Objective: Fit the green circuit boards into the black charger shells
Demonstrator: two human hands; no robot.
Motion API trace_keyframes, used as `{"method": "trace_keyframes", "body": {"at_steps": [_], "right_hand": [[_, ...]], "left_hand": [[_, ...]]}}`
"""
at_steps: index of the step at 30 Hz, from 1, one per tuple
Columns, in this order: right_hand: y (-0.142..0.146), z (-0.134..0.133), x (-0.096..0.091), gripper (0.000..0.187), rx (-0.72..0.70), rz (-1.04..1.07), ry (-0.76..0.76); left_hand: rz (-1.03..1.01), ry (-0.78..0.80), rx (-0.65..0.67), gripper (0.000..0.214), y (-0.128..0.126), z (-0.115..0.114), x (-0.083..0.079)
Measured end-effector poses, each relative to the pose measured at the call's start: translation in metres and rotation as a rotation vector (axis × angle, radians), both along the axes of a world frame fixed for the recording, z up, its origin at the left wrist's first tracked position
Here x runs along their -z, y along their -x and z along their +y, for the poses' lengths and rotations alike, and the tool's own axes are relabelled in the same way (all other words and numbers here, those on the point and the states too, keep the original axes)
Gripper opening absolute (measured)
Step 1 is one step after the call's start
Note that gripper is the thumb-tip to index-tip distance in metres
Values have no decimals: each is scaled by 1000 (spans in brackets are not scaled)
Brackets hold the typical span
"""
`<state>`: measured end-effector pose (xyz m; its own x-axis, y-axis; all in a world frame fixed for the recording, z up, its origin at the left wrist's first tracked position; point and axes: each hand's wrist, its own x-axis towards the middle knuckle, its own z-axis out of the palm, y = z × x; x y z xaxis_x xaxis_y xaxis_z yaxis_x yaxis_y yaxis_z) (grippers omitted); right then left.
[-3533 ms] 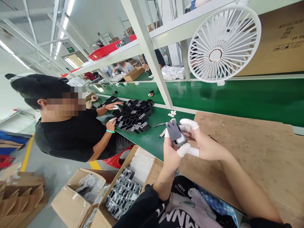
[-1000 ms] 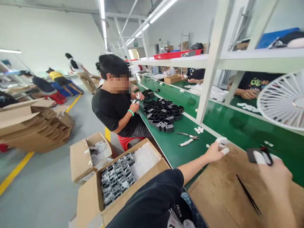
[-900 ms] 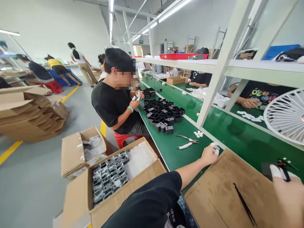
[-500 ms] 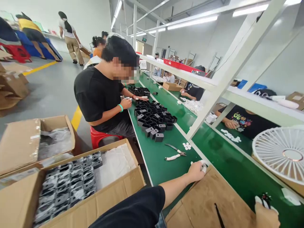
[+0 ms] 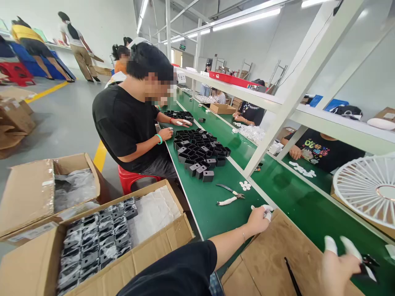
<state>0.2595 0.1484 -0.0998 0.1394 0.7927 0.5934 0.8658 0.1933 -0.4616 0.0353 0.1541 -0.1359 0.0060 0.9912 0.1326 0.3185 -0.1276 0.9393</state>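
Observation:
My left hand (image 5: 258, 218), white covers on its fingertips, rests at the far edge of a brown cardboard sheet (image 5: 277, 250). Its fingers are curled together, and whatever they hold, if anything, is hidden. My right hand (image 5: 341, 263) is smeared by motion over the green surface at lower right. Its white-covered thumb and forefinger stand apart. A small dark part (image 5: 368, 263) is beside its fingers, too blurred to name; I cannot tell whether it touches them. On the cardboard lies a thin black tool (image 5: 292, 275). Cutting pliers (image 5: 230, 195) with white-wrapped handles lie beyond my left hand.
White discs (image 5: 245, 186) lie near the pliers. Many black housings (image 5: 200, 150) cover the bench before a seated co-worker (image 5: 129, 111). A white shelf post (image 5: 277, 123) rises ahead, and a white fan (image 5: 373, 191) stands at right. Open boxes (image 5: 123, 263) of wrapped parts sit at left.
My right hand has shifted slightly; its thumb and forefinger have spread, and the dark part now sits farther right. My left hand stays by the cardboard. The view has turned a little.

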Motion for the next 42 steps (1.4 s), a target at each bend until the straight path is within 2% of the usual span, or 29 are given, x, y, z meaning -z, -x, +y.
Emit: {"method": "trace_keyframes", "body": {"at_steps": [3, 4, 6, 9, 12, 15, 20, 27, 32, 42], "right_hand": [[31, -21, 12, 59, -201, -48, 282], [40, -30, 18, 55, -242, -144, 364], [57, -50, 34, 54, -240, -332, 423], [71, -75, 59, 56, -224, -473, 349], [74, -84, 71, 53, -212, -530, 228], [74, -85, 68, 48, -202, -557, 134], [75, -85, 66, 42, -232, -566, 64], [76, -83, 71, 48, -231, -532, -120], [74, -82, 67, 46, -191, -515, -122], [77, -83, 62, 37, -203, -513, -87]], "left_hand": [[61, -29, 37, 37, -1, -5, 2], [81, -40, 49, 37, -1, -6, 2], [118, -61, 70, 36, -2, -6, 2], [172, -89, 100, 36, -4, -6, 2], [227, -116, 133, 37, -5, -6, 2], [291, -134, 170, 37, -5, -8, 2], [377, -159, 226, 38, -5, -15, 0], [513, -228, 312, 38, -7, -15, 3], [555, -253, 310, 37, -5, -15, 1], [542, -233, 295, 29, -1, -19, -8]]}}
